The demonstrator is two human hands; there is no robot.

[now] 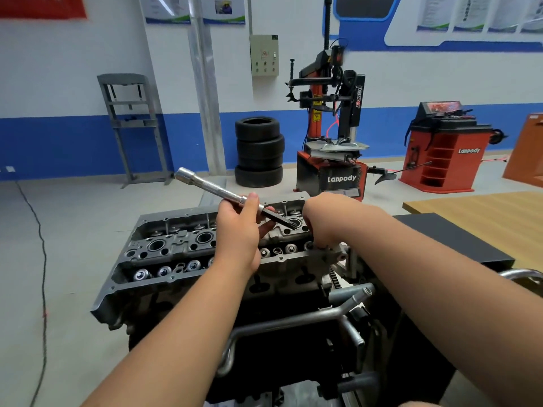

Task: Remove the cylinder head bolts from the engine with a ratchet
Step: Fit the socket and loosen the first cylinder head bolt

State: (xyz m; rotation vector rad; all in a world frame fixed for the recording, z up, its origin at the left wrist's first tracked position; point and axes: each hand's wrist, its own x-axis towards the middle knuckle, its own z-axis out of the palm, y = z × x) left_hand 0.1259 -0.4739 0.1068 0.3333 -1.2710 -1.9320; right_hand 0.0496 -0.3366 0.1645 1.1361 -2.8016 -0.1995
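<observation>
Chrome socket extension point(210, 185) slanting up-left from left hand's point(239, 230) grip.

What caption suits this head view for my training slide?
Left hand holds the socket extension above the cylinder head; right hand rests on it.

"Lanpody" marks tyre changer point(340, 177) and wheel balancer point(449, 154).
</observation>
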